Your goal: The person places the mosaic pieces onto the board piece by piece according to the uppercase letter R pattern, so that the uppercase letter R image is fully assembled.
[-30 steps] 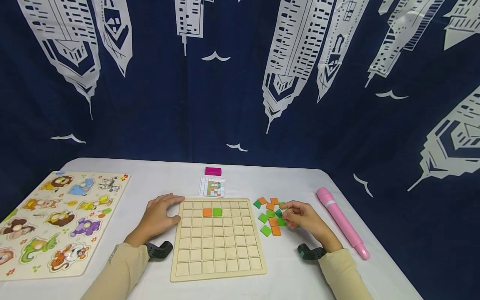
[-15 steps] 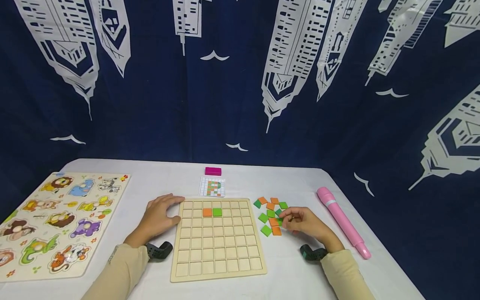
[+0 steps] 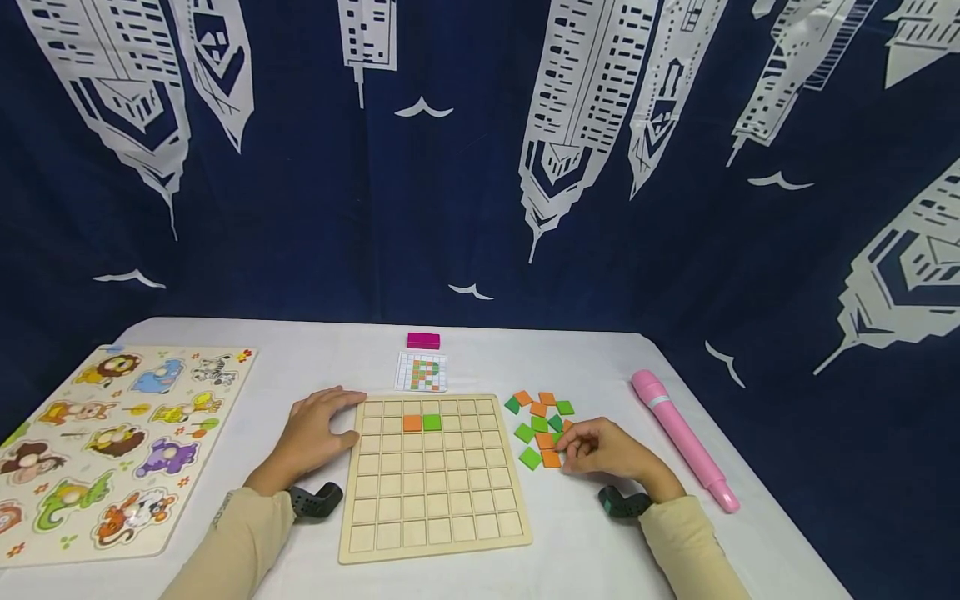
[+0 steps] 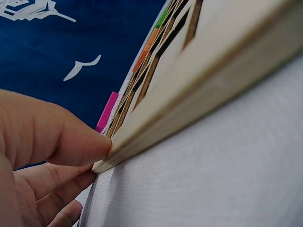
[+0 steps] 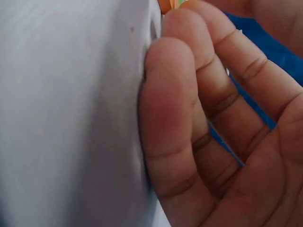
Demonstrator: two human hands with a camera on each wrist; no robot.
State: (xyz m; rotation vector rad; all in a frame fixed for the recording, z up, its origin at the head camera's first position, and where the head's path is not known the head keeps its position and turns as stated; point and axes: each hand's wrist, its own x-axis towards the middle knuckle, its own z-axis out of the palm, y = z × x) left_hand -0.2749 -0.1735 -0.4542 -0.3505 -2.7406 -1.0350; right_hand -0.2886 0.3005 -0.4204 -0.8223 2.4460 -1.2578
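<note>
A wooden grid board [image 3: 435, 504] lies on the table with one orange tile [image 3: 412, 422] and one green tile [image 3: 432, 422] in its second row. At the board's upper left corner, my left hand [image 3: 315, 429] touches the edge with thumb and fingers; in the left wrist view the thumb [image 4: 85, 146] presses on the wooden rim. My right hand [image 3: 607, 450] is among the loose tiles, fingers bent, thumb and index close together at a partly hidden green tile [image 3: 557, 437]. I cannot tell whether they pinch it. The right wrist view shows bent fingers [image 5: 170, 104] against the white cloth.
Several orange and green tiles [image 3: 539, 423] lie right of the board. Behind it are a pattern card [image 3: 422, 372] and a magenta block [image 3: 423, 341]. An animal puzzle board [image 3: 127, 450] lies at left, a pink stick-like object [image 3: 686, 442] at right.
My right hand has drawn slightly toward me, uncovering a green tile and part of an orange one at the back of the pile. My left hand stays at the board's corner.
</note>
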